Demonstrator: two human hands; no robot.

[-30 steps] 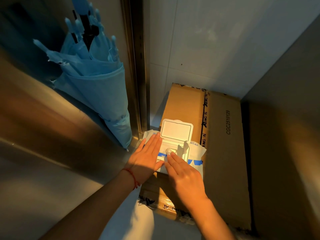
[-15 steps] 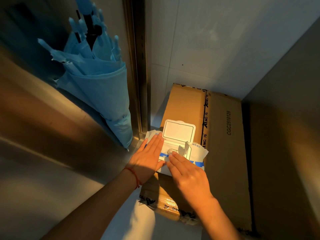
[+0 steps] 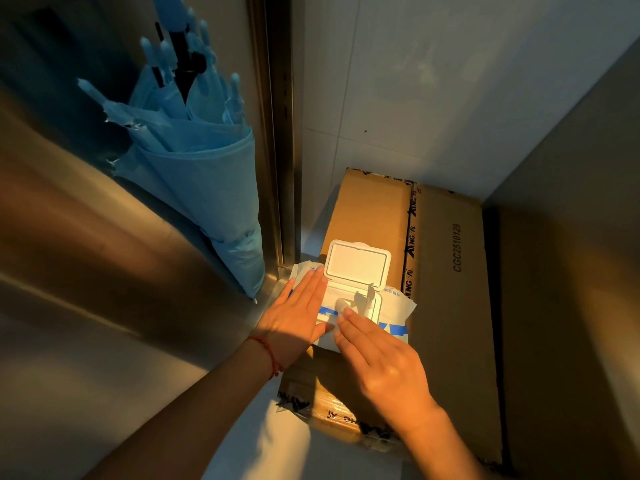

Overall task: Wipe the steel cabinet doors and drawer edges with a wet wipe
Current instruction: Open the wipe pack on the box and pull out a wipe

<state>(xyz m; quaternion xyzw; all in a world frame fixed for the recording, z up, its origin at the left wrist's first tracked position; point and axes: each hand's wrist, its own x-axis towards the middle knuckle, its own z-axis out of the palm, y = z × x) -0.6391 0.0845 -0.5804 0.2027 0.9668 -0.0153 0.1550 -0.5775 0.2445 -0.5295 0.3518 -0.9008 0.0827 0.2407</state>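
A white and blue wet wipe pack (image 3: 391, 311) lies on a cardboard box (image 3: 446, 271), its white flip lid (image 3: 358, 265) standing open. A bit of wipe sticks up at the opening (image 3: 360, 301). My left hand (image 3: 294, 320) presses flat on the pack's left side, fingers straight. My right hand (image 3: 377, 351) lies over the pack's near edge with straight fingers, the fingertips at the opening. A steel cabinet surface (image 3: 86, 271) fills the left of the view.
A folded blue umbrella (image 3: 197, 174) hangs against the steel surface at the left. A steel door frame (image 3: 277, 133) runs up beside a white tiled wall (image 3: 415, 81). Another grey panel (image 3: 571, 271) closes in the right side.
The view has shifted slightly. Both hands stay on the wipe pack in nearly the same pose; my right fingertips remain at the opening.
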